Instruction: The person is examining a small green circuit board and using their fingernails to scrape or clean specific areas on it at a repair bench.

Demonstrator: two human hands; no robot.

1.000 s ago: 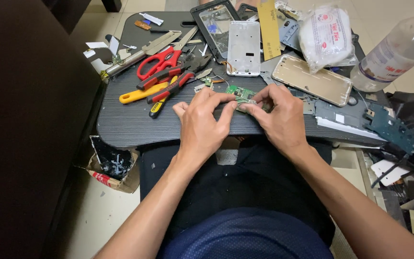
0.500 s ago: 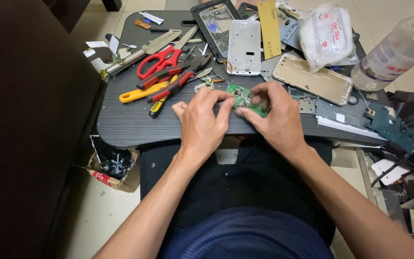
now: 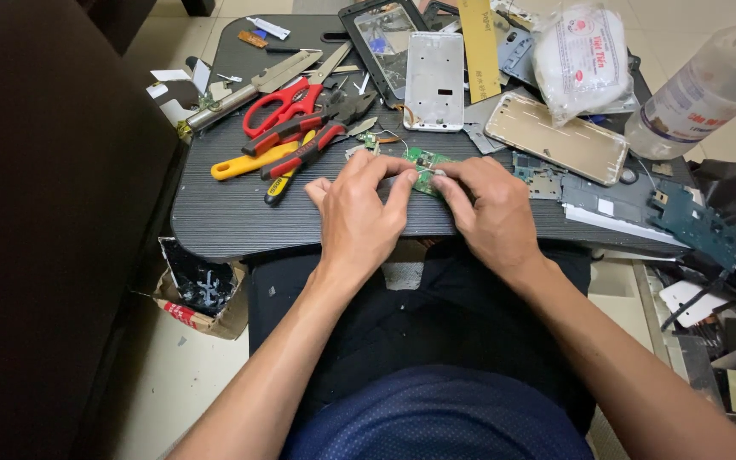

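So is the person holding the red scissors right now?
No, the red scissors lie untouched on the table; both hands pinch a small green circuit board.

Green circuit board (image 3: 425, 167), red scissors (image 3: 283, 106), dark striped table (image 3: 240, 213)

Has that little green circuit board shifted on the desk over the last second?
No. The green circuit board sits pinched between both hands, just below the white phone frame, the same spot as before.

Circuit board (image 3: 425, 167) on the tray table (image 3: 240, 217), pliers (image 3: 304, 153) left (scissors (image 3: 281, 104) behind).
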